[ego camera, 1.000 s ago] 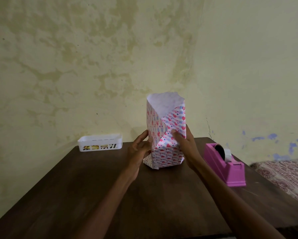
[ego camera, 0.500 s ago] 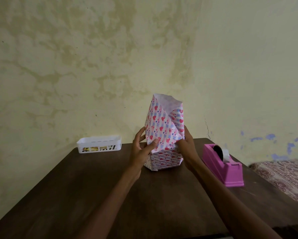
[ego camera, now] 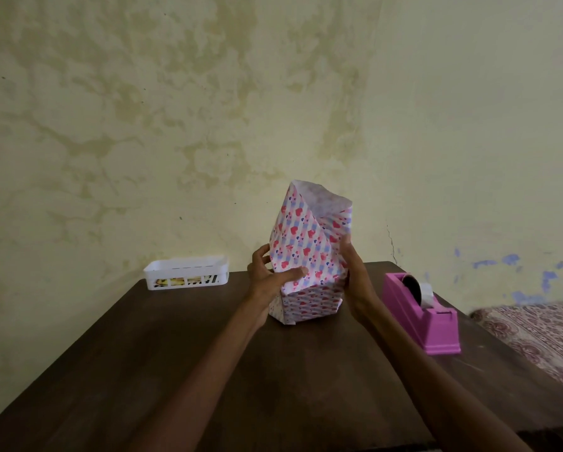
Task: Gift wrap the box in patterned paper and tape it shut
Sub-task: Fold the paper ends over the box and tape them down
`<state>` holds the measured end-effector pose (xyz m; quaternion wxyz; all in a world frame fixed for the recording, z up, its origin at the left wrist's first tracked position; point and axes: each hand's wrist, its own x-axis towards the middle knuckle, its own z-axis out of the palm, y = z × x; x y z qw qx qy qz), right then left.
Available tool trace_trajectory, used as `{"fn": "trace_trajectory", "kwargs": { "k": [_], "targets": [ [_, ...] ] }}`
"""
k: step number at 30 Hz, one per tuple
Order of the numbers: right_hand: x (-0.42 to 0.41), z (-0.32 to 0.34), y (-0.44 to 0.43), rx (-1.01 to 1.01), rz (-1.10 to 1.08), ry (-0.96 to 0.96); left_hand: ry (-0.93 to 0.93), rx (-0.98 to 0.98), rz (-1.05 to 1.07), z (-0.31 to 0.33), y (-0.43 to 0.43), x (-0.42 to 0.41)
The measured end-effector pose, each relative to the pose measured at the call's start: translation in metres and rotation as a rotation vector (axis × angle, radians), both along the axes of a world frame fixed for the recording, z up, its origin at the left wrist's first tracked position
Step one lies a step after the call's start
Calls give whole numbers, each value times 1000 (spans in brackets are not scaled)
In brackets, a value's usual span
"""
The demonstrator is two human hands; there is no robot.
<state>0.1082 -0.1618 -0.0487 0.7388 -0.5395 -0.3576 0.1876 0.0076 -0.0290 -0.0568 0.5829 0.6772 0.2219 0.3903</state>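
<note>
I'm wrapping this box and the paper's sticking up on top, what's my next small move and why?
Probably fold the paper top down flat: it stands open above the wrapped box, your left hand pins one diagonal flap, and your right hand steadies the other side.

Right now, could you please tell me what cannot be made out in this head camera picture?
Head view:
The box: wholly covered by the patterned paper.
Fingers of the right hand: behind the paper, so its grip is unclear.
Contents of the white basket: glimpsed through slots, too small to identify.
Loose end of the tape on the pink dispenser: too small.
</note>
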Motion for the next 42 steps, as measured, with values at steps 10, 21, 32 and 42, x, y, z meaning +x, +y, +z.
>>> {"fn": "trace_trajectory", "kwargs": {
  "k": [10, 21, 32, 42],
  "targets": [
    [5, -1, 0, -91, -64, -199, 128, 164, 125, -12, -5, 18],
    [23, -28, -2, -101, -177, -210, 12, 52, 8, -20, 1, 12],
    [25, -28, -8, -79, -135, -176, -14, 106, 114, -14, 7, 9],
    [22, -30, -8, -58, -149, -235, -7, 433, 173, -1, 6, 13]
  ]
}}
